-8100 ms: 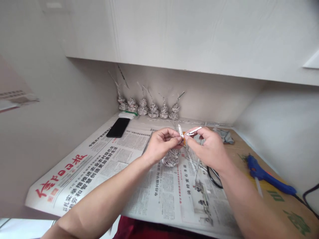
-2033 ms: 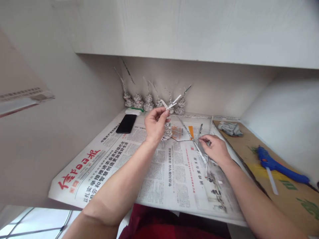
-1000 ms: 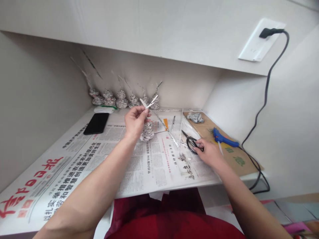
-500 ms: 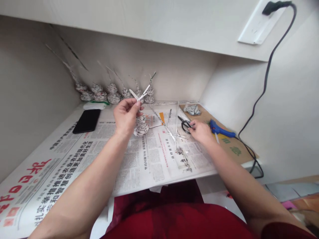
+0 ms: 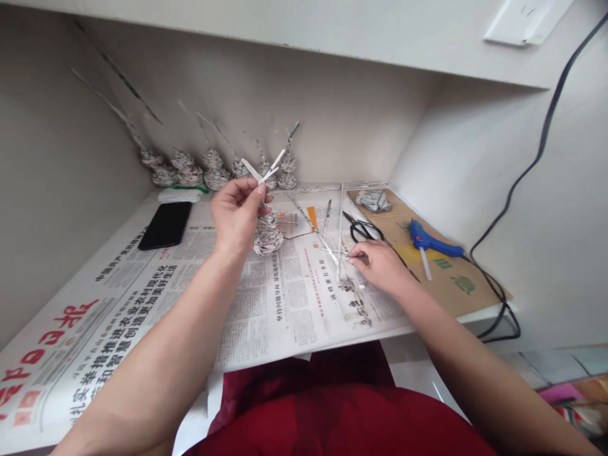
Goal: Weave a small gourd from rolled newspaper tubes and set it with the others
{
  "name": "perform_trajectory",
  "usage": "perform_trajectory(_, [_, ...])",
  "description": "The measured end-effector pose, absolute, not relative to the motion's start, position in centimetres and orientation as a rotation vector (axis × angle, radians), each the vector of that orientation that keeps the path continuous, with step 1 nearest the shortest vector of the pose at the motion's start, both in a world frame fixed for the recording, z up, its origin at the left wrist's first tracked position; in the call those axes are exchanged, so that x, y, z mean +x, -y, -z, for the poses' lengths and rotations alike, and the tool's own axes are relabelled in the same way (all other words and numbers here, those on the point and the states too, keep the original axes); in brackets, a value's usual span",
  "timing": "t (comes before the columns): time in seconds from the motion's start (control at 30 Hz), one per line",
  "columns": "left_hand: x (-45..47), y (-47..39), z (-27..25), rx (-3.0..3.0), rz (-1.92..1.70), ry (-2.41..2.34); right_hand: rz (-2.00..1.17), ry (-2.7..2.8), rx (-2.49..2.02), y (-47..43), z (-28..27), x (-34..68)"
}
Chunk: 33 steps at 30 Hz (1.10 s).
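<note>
My left hand [image 5: 237, 212] is closed in a pinch around the neck of a woven newspaper gourd [image 5: 268, 238]. Several white paper ends [image 5: 266, 172] stick up crosswise above its fingertips. Lower down on the right, my right hand [image 5: 377, 265] has its fingertips pressed together at the newspaper, beside some thin scraps; whatever lies between them is too small to make out. Just beyond its knuckles lie black-handled scissors [image 5: 365, 231], apart from the fingers. Thin rolled-paper sticks [image 5: 325, 244] lie between the two hands.
Woven paper gourds [image 5: 216, 170] line the back wall. A black phone [image 5: 165, 225] lies left on the newspaper [image 5: 190, 304]. On cardboard [image 5: 456, 304] at right are a blue glue gun [image 5: 434, 242] with its cord [image 5: 517, 171] and crumpled paper [image 5: 374, 201]. A shelf [image 5: 285, 38] overhangs.
My right hand has left the scissors handles and moved down and slightly left to the paper scraps. My left hand still grips the gourd. The view has shifted slightly.
</note>
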<state>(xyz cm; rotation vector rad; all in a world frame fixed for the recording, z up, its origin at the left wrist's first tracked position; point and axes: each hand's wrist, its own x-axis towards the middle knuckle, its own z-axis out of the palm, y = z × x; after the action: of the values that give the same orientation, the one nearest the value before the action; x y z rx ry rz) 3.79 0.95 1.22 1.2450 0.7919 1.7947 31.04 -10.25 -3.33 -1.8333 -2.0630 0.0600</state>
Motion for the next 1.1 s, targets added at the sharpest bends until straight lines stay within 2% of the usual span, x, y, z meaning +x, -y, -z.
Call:
perform_trajectory(0.2, [3.7, -1.0, -1.3, 1.241, -1.802, -0.81, 0.087, 2.103, -1.881, 11.0, 3.5, 31.7])
perform_trajectory(0.53, [3.9, -1.3, -1.1, 1.246, -1.784, -0.749, -0.068, 2.063, -1.908, 12.4, 3.4, 32.0])
perform_trajectory(0.73, [4.0, -1.4, -0.9, 1.268, -1.766, -0.754, -0.001, 2.088, -1.965, 12.1, 3.0, 31.5])
perform_trajectory(0.87, [4.1, -1.3, -0.9, 1.245, -1.768, -0.768, -0.165, 2.089, -2.053, 13.8, 1.3, 32.0])
perform_trajectory(1.0, [4.2, -1.2, -0.9, 1.257, -1.746, -0.78, -0.416, 2.069, -1.95, 15.7, 0.6, 31.9])
perform_trajectory(1.1, [4.3, -1.3, -0.8, 1.27, -1.74, -0.773, -0.388, 2.128, -1.92, 16.0, 1.2, 31.1])
